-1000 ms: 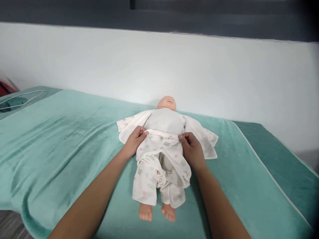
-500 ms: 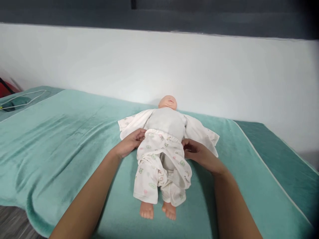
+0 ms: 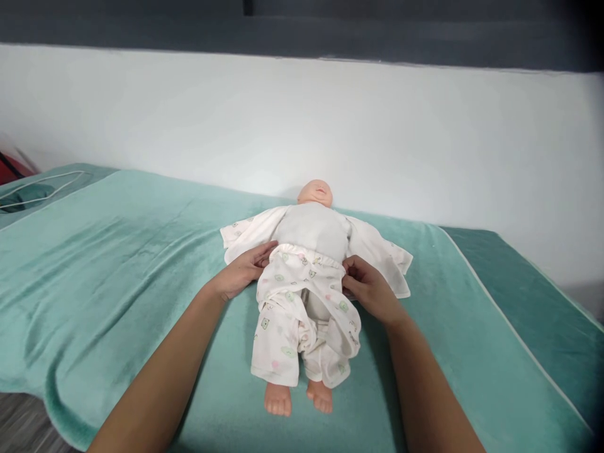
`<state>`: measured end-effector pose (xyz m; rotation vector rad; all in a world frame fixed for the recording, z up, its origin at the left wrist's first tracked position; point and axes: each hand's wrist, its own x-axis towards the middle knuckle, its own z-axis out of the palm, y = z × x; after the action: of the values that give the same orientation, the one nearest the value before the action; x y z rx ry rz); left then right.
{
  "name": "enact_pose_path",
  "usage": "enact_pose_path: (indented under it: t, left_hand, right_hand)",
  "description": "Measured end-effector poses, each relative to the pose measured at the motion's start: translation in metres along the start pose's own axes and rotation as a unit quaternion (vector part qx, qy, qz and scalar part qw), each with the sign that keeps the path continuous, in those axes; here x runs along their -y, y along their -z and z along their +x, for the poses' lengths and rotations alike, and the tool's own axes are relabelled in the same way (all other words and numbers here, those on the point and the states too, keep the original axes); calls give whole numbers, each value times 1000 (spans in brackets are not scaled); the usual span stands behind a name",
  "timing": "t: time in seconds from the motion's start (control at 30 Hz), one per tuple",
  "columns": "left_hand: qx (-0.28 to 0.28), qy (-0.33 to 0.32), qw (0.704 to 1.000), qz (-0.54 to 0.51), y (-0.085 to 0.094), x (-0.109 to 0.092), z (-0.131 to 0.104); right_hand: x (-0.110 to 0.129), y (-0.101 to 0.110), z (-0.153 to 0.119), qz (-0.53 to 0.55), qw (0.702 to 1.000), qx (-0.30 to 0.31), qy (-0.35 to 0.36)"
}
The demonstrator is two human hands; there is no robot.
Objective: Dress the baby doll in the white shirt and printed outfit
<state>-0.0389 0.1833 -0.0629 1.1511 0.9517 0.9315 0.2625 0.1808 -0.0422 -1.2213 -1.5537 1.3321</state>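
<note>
Pants (image 3: pixel 302 270) are covering the hips and legs of a doll (image 3: pixel 314 226), between the fingers of both hands. A green blanket (image 3: pixel 141 251) is spreading out left of the left hand (image 3: pixel 248 269), whose fingers are curling beside the waistband (image 3: pixel 309 253); whether they are pinching cloth, I cannot tell. Between the fingertips the doll is lying face up, probably so that both hips are sitting within reach. The right hand (image 3: pixel 370 286) is bending thumb and fingers at the opposite side, its grip also unclear; past those fingers a shirt (image 3: pixel 382 258) is fanning open, apparently because nothing is fastening it.
</note>
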Motion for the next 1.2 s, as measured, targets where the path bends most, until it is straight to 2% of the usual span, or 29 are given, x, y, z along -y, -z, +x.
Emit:
enact_pose_path:
  t: [0.07,0.1,0.2,0.27,0.37,0.47,0.57,0.77,0.93,1.2]
  left_hand:
    - [-1,-8,1000,1,-1,0,0]
    - [-1,-11,1000,0,-2,0,0]
    - [12,-12,1000,-1,-4,0,-1]
    - [26,-17,1000,1,-5,0,-2]
    - [26,-23,999,18,-6,1,-1]
    - [-4,-14,999,51,-8,2,-2]
    - [-25,-16,997,78,-12,4,-2]
    - [-6,-33,997,66,-17,3,5]
    - [17,-64,998,-23,-26,-5,8]
    - [-108,-93,989,-41,-35,-2,14]
  right_hand:
    - [-2,-1,1,-41,998,-52,18]
    - [-3,-2,2,-66,993,-96,34]
    - [-6,-5,6,-115,958,-250,80]
    - [-8,-7,9,-120,943,-297,86]
    - [-13,-7,13,-118,953,-274,61]
    - [-16,-3,17,-87,973,-215,18]
    - [-17,1,20,-46,982,-184,-9]
    - [-9,-5,19,-5,993,-118,-3]
    - [-1,-14,18,4,990,-141,16]
    - [-5,-16,28,5,987,-153,43]
